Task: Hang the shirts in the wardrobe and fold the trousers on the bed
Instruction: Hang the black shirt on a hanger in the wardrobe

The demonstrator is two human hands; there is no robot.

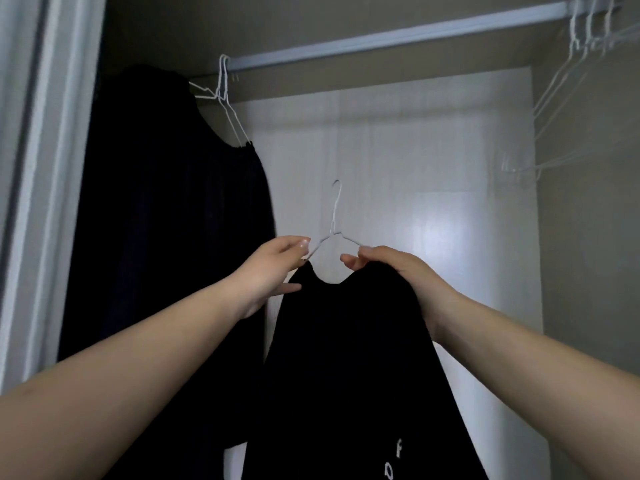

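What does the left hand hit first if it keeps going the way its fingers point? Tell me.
The left hand points right, toward the white hanger and black shirt collar it already pinches; beyond those, probably the right hand, though depth is unclear.

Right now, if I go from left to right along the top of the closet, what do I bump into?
Door frame → dark clothes already hanging → their white hangers → bare rod → empty white hangers.

empty white hangers [568, 109] far right on rail; white back panel [415, 161]
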